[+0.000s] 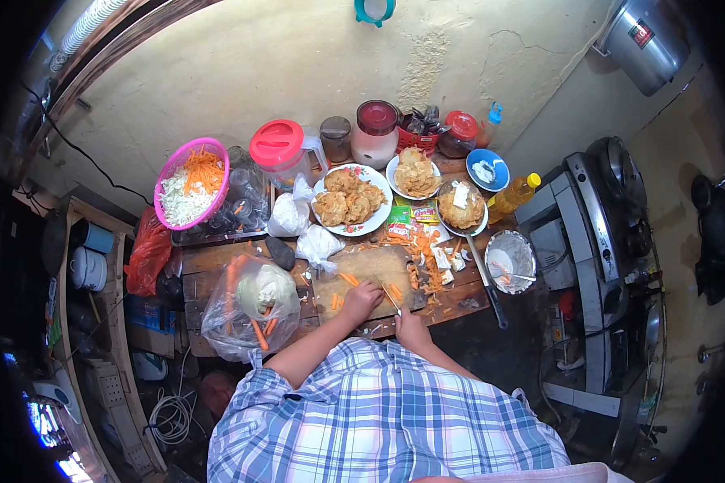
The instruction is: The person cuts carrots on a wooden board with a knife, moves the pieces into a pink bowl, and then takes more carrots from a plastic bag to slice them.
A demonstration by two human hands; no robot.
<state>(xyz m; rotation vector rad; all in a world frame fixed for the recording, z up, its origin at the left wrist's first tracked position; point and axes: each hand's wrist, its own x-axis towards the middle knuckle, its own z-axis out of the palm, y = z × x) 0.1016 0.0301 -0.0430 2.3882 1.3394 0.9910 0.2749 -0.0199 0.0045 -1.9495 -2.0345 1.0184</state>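
Note:
My left hand (363,301) is closed over the wooden cutting board (370,266), its fingers bunched close to the knife. A piece of carrot (349,279) shows at the far edge of that hand; the part under the fingers is hidden. In my right hand (412,328) is a knife (391,300), its blade pointing away from me over the board. Cut carrot pieces (395,291) lie just right of the blade, and others are left of my left hand. Left of the board, a clear plastic bag (217,318) holds a cabbage (266,290) and carrots (233,278).
Carrot peelings (428,249) lie beside the board. Behind it stand a plate of fritters (349,197) and a pink basket (160,193) of shredded vegetables. At right are a long-handled ladle (491,290), a batter-smeared bowl (526,249), an oil bottle (517,193) and a stove (592,233).

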